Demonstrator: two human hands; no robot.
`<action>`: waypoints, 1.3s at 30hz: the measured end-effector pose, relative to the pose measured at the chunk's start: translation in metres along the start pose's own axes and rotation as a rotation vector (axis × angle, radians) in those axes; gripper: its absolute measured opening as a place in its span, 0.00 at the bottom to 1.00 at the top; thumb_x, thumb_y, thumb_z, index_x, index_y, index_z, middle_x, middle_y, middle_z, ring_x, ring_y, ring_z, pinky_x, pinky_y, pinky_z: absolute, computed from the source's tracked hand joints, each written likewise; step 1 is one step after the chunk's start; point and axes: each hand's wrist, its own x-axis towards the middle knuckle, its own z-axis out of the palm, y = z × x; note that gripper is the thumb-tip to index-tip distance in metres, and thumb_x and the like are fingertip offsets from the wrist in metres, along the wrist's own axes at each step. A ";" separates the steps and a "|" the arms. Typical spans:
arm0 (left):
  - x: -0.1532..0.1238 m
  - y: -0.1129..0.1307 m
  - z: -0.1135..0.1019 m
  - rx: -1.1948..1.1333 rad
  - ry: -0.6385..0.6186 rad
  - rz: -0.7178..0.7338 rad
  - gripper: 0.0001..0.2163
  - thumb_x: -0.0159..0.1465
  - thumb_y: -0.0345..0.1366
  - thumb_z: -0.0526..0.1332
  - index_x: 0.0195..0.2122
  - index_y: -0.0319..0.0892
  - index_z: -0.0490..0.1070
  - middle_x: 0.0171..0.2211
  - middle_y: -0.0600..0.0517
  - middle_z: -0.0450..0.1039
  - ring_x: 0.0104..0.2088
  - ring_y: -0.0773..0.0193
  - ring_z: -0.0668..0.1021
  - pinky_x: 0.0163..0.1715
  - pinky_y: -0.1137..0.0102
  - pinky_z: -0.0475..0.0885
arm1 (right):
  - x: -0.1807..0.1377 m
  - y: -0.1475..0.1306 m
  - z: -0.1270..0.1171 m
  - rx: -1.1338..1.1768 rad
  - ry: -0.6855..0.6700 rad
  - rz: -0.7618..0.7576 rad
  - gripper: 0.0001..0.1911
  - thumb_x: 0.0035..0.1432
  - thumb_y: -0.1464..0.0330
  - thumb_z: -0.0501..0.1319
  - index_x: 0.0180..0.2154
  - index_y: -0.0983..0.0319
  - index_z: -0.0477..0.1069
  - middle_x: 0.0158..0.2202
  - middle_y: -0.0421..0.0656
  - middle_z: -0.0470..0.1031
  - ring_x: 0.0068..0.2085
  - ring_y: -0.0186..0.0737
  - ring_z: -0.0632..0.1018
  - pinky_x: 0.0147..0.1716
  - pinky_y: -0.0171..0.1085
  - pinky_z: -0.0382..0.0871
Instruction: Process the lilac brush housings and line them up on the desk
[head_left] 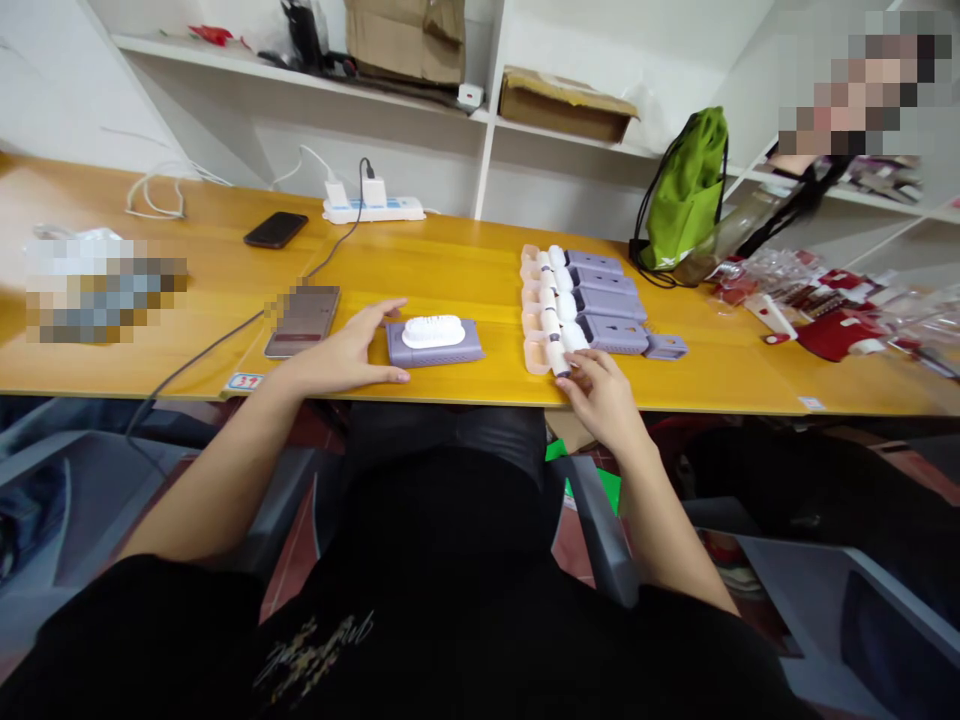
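Observation:
My left hand (352,350) is open beside a purple plastic holder (442,354), thumb and fingers spread at its left end. On the holder lies a white oval piece (433,331) that looks like a small brush head. My right hand (601,395) has thumb and fingertips closed on the near end of a white cylindrical piece (556,357). That piece lies last in a row, against a peach-coloured cup (536,354). Right of it are rounded white parts (574,337) and several purple holders (613,334). One smaller purple part (666,347) lies at the row's right.
A tablet-like grey device (304,318) lies left of my left hand, a cable (247,322) beside it. Farther back are a black phone (276,230) and a power strip (397,209). At right stand a green bag (686,190) and red-and-clear packaged items (832,310). Another person is at upper right.

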 end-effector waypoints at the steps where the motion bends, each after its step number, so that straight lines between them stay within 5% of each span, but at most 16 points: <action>1: 0.002 0.000 0.003 -0.012 0.004 -0.005 0.60 0.60 0.63 0.79 0.86 0.50 0.52 0.82 0.35 0.62 0.81 0.31 0.69 0.82 0.39 0.62 | -0.001 0.000 0.000 0.005 -0.002 0.003 0.20 0.73 0.61 0.67 0.61 0.59 0.85 0.64 0.58 0.79 0.41 0.52 0.86 0.54 0.61 0.88; 10: 0.008 -0.003 0.017 -0.045 0.061 -0.040 0.52 0.64 0.60 0.75 0.84 0.48 0.55 0.77 0.36 0.69 0.78 0.35 0.72 0.80 0.41 0.67 | 0.007 -0.002 0.018 -0.057 0.104 -0.010 0.17 0.75 0.60 0.66 0.57 0.57 0.87 0.54 0.55 0.80 0.54 0.61 0.85 0.59 0.62 0.85; 19: 0.007 -0.009 0.024 -0.114 0.081 -0.003 0.52 0.65 0.60 0.75 0.84 0.48 0.55 0.78 0.35 0.69 0.79 0.36 0.72 0.80 0.42 0.66 | 0.002 0.006 -0.014 -0.093 0.153 -0.026 0.23 0.72 0.61 0.69 0.64 0.59 0.83 0.59 0.58 0.79 0.60 0.64 0.83 0.65 0.66 0.80; 29: 0.006 -0.017 0.027 -0.136 0.096 0.040 0.51 0.67 0.57 0.76 0.84 0.48 0.53 0.77 0.35 0.70 0.78 0.38 0.73 0.80 0.43 0.67 | 0.010 0.015 0.007 -0.063 0.182 0.051 0.17 0.71 0.67 0.61 0.55 0.61 0.84 0.54 0.58 0.81 0.45 0.56 0.85 0.52 0.61 0.87; 35: 0.005 -0.011 0.025 -0.117 0.054 0.081 0.52 0.67 0.56 0.76 0.85 0.48 0.52 0.79 0.35 0.68 0.79 0.36 0.72 0.82 0.41 0.64 | 0.021 -0.036 -0.012 -0.003 0.230 -0.059 0.17 0.77 0.62 0.62 0.60 0.57 0.82 0.54 0.55 0.84 0.50 0.57 0.86 0.53 0.58 0.86; 39: 0.014 -0.006 0.032 -0.130 0.116 0.100 0.60 0.57 0.59 0.84 0.84 0.48 0.56 0.81 0.33 0.63 0.80 0.30 0.69 0.82 0.38 0.63 | 0.069 -0.103 0.016 0.168 -0.124 -0.334 0.25 0.76 0.56 0.69 0.69 0.54 0.77 0.62 0.52 0.83 0.61 0.60 0.83 0.62 0.61 0.82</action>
